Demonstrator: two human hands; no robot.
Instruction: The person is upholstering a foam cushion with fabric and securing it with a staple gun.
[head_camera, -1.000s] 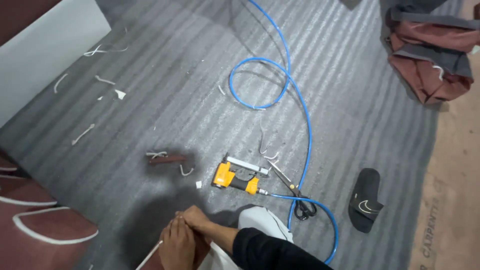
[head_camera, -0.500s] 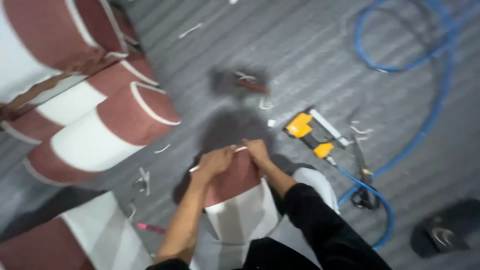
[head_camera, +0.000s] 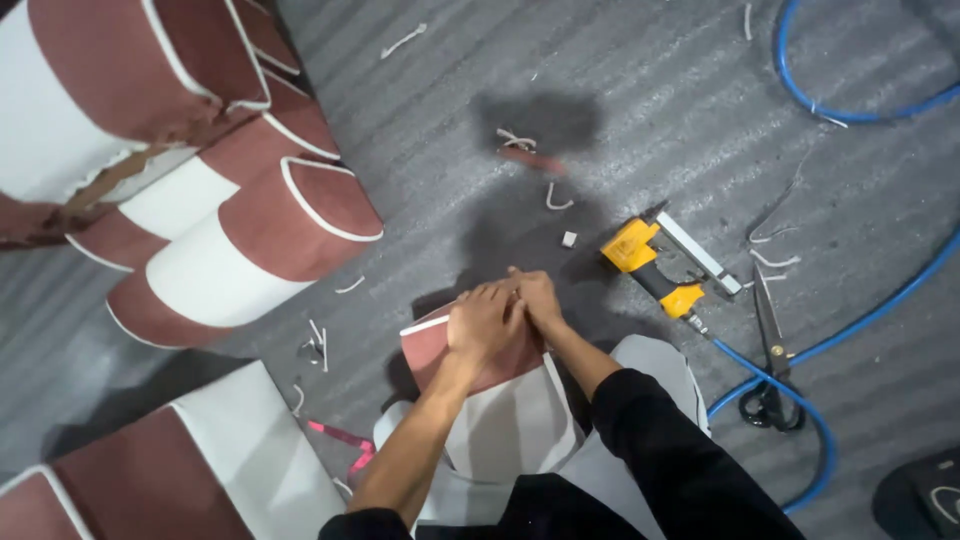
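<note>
Head view: your left hand (head_camera: 483, 322) and right hand (head_camera: 535, 297) now press together on the far edge of a maroon-and-white cushion cover (head_camera: 487, 390) — a second ago only one hand showed, so the work has moved onto the cover. Right lies a yellow staple gun (head_camera: 655, 268) on grey ribbed carpet (head_camera: 650, 90); finished cushions (head_camera: 230, 240) are stacked far left.

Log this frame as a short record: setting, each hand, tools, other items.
setting: grey carpet
left hand: pressing on a red-and-white cover
right hand: on the cover's top edge, touching the left hand
tools: yellow stapler on a blue hose; scissors beside it
other: stacked cushions at left, cord scraps
</note>
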